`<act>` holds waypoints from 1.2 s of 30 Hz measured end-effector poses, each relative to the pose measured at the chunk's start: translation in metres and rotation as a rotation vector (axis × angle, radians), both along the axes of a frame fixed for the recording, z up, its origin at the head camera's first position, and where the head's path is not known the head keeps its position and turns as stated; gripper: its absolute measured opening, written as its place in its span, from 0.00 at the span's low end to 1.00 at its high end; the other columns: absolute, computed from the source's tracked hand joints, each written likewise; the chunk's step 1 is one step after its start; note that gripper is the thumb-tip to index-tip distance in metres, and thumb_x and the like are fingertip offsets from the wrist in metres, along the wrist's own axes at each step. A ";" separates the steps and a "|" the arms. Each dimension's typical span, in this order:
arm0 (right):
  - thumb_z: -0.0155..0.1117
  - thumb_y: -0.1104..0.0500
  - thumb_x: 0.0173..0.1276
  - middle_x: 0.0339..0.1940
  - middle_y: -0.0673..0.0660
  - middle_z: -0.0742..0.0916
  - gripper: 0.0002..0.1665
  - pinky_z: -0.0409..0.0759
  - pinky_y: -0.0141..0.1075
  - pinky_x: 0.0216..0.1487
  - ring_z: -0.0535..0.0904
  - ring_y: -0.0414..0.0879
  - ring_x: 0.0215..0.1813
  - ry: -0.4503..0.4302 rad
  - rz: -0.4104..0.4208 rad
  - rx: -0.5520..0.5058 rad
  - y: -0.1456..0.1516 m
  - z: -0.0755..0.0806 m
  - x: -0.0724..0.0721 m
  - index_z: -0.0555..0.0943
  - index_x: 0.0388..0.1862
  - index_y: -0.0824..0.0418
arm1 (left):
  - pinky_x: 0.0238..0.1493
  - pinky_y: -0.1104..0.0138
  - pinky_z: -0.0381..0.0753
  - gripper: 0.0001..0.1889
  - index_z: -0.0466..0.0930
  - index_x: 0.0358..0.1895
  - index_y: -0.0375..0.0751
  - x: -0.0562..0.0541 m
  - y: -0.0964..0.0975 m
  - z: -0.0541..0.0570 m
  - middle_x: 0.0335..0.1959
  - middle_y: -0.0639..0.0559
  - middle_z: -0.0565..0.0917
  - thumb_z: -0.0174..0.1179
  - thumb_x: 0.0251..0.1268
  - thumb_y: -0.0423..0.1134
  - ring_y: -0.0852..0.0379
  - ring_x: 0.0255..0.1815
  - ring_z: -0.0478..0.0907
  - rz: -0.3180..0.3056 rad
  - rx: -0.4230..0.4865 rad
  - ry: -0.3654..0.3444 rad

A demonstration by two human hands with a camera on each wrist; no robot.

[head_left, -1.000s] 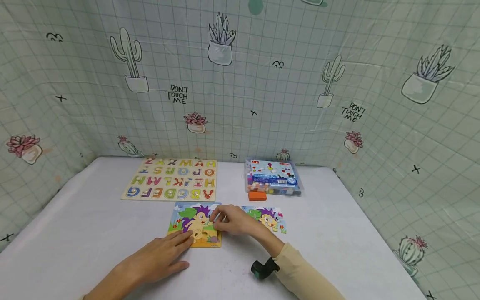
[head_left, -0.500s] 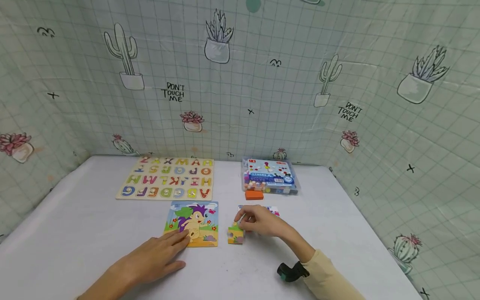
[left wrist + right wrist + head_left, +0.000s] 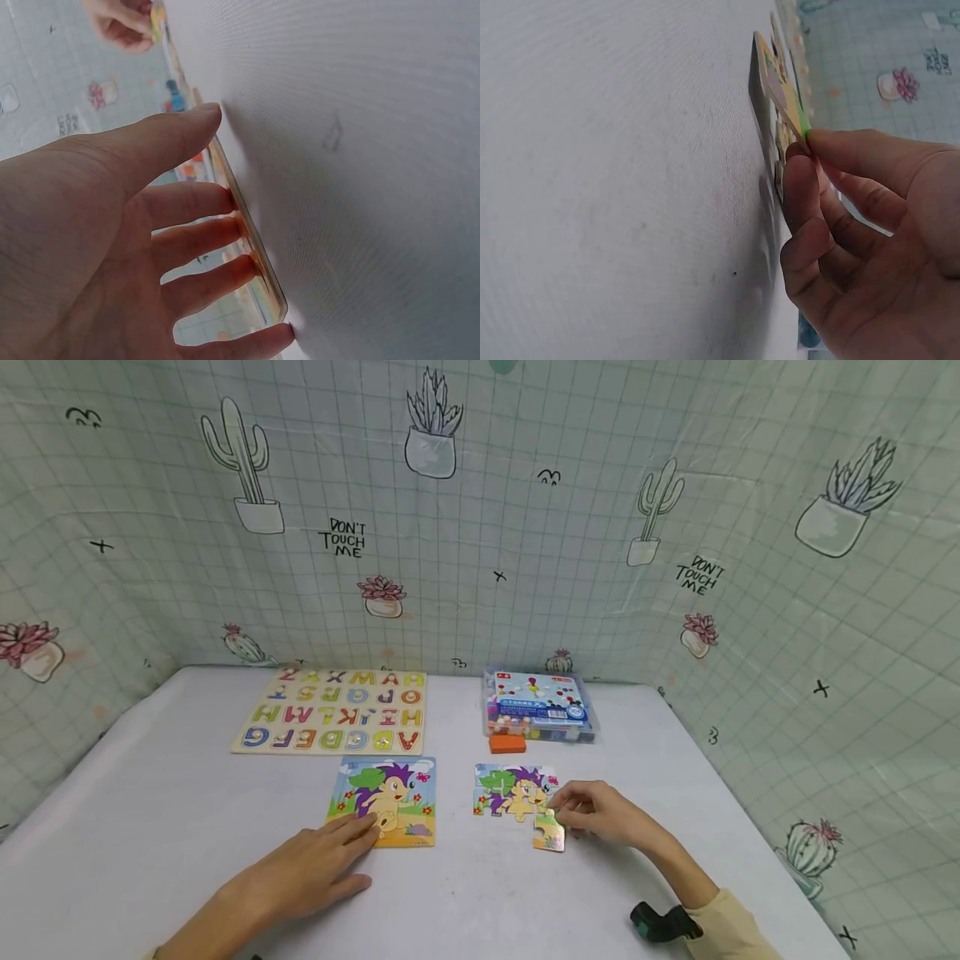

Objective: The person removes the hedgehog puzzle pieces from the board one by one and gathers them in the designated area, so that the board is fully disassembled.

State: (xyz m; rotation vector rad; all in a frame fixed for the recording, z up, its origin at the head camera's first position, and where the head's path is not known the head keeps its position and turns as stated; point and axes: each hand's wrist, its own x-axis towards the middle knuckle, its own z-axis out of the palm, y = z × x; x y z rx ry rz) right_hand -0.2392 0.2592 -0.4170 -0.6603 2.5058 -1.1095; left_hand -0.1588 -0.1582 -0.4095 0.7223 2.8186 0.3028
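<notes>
My right hand pinches a jigsaw piece by its upper right edge, between thumb and fingertips. Green, orange and a purple plant show on the piece, which hangs tilted over the table in the right wrist view. Just behind it lies a group of joined jigsaw pieces with a hedgehog picture. My left hand rests with straight fingers on the lower left part of a hedgehog picture board. In the left wrist view the fingertips touch the board's edge, and the thumb is held apart from the fingers.
An alphabet board with coloured letters lies at the back left. At the back right is a clear plastic box with a blue label, an orange block in front of it. A cactus-print cloth hangs behind the table.
My right hand has carried the jigsaw piece rightward, from over the picture board to the near right side of the joined pieces. The left hand stays on the board.
</notes>
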 end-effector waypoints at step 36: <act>0.62 0.54 0.72 0.32 0.52 0.85 0.09 0.76 0.29 0.27 0.80 0.44 0.28 0.070 0.083 0.010 -0.086 -0.001 -0.007 0.84 0.43 0.57 | 0.67 0.39 0.68 0.33 0.68 0.71 0.47 0.000 -0.007 0.001 0.73 0.44 0.68 0.60 0.67 0.56 0.41 0.73 0.65 0.081 -0.030 -0.008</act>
